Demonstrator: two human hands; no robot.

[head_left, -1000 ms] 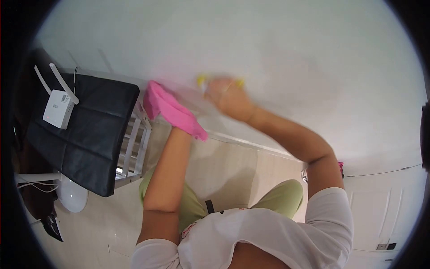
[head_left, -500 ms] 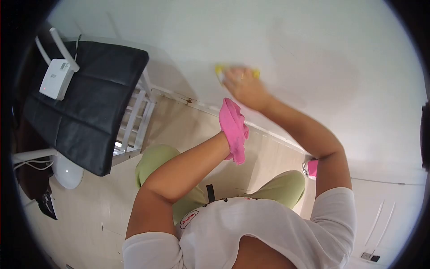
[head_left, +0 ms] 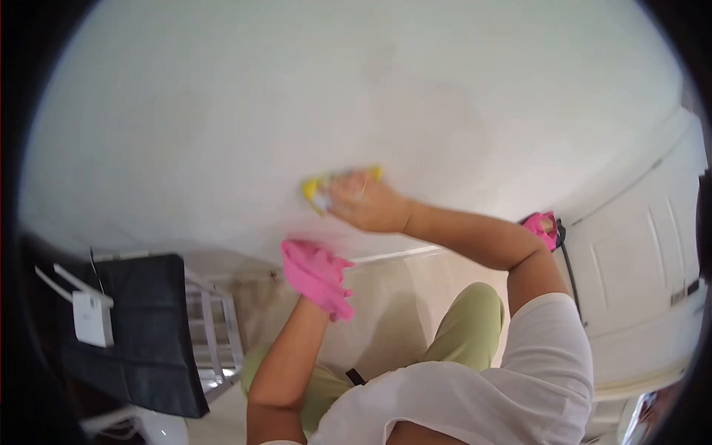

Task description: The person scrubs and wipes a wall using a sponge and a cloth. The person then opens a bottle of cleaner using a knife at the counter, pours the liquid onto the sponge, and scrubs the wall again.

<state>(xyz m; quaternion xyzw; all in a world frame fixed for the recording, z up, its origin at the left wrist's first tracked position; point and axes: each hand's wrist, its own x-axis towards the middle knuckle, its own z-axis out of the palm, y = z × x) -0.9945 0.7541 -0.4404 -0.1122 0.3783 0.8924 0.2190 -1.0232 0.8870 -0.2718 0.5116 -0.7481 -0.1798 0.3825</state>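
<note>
My right hand (head_left: 367, 202) is pressed to the pale wall (head_left: 245, 126), its fingers over a flat yellow-and-white piece (head_left: 311, 189). Motion blurs that piece, and I cannot tell whether it is a sponge, a folded cloth or a wrapper. Lower and to the left, a pink cloth (head_left: 315, 274) drapes over my left hand (head_left: 333, 317), which grips it. The cloth hides most of those fingers. It is held up close to the wall, below my right hand.
A black padded chair (head_left: 148, 334) with a pale metal frame stands at the lower left. On its pad lies a white router (head_left: 93, 319) with antennas. At right is a white panelled door (head_left: 630, 230), with a pink item (head_left: 545, 226) near the wall's base.
The view has tilted up and turned, showing more wall and door. My right hand has moved along the wall with the yellow-and-white piece. My left hand still holds the pink cloth.
</note>
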